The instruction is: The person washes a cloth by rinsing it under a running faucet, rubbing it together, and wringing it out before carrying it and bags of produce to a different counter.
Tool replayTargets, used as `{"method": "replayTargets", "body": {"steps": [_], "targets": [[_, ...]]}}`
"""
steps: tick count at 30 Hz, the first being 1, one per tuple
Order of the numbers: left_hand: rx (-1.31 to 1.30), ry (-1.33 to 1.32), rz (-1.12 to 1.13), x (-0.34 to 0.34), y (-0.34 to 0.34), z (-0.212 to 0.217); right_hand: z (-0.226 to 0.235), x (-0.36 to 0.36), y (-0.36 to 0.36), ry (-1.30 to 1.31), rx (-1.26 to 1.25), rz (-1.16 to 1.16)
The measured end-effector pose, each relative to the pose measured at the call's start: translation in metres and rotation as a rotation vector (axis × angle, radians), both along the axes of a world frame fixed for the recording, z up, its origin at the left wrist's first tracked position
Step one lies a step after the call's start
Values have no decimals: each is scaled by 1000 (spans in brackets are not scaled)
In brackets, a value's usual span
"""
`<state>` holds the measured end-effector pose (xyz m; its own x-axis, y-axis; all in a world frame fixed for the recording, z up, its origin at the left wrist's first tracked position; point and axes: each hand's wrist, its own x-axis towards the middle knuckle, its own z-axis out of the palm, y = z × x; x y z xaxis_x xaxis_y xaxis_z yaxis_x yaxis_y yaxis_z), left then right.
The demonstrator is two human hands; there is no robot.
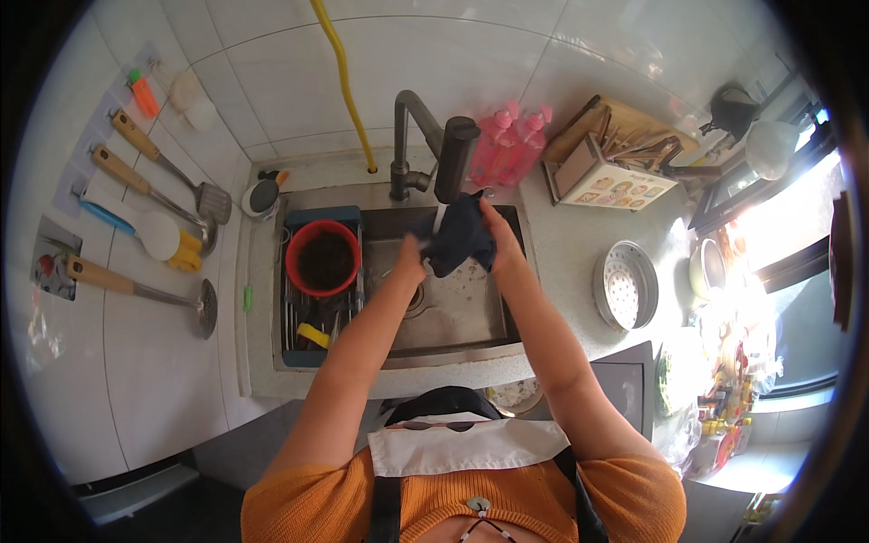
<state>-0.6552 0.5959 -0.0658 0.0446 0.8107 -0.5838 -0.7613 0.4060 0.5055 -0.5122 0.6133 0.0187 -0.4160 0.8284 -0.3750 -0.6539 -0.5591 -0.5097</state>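
A grey stone counter (579, 244) carries a sunken stainless steel sink (453, 308). Along the sink's left edge sits a blue dish rack (299, 348) holding a red round plastic bowl (322, 258). At the back edge rises a dark metal faucet (434, 149), with water running from its spout. Under it, over the basin's back part, a dark blue cloth (460, 237) is gripped by both hands: left hand (412, 258) clenched on its left side, right hand (502, 240) grasping its right.

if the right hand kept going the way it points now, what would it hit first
The right hand grips the dark cloth and points up toward the back of the sink. Most likely it would first meet the dark faucet head just above it, though depth is unclear.
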Motion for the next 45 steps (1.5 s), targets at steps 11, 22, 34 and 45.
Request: {"method": "replayTargets", "body": {"steps": [11,22,34,45], "targets": [[-26,157,-3,-16,16,-22,-72,59,18,-1086,362,51],[109,-17,-130,-9,11,7,-54,-1,-7,-758,250,499],[140,813,-231,-28,-2,0,-48,-3,-11,-1756,920,53],[396,1314,124,-21,-17,14,-9,-11,-9,-1990,916,133]]}}
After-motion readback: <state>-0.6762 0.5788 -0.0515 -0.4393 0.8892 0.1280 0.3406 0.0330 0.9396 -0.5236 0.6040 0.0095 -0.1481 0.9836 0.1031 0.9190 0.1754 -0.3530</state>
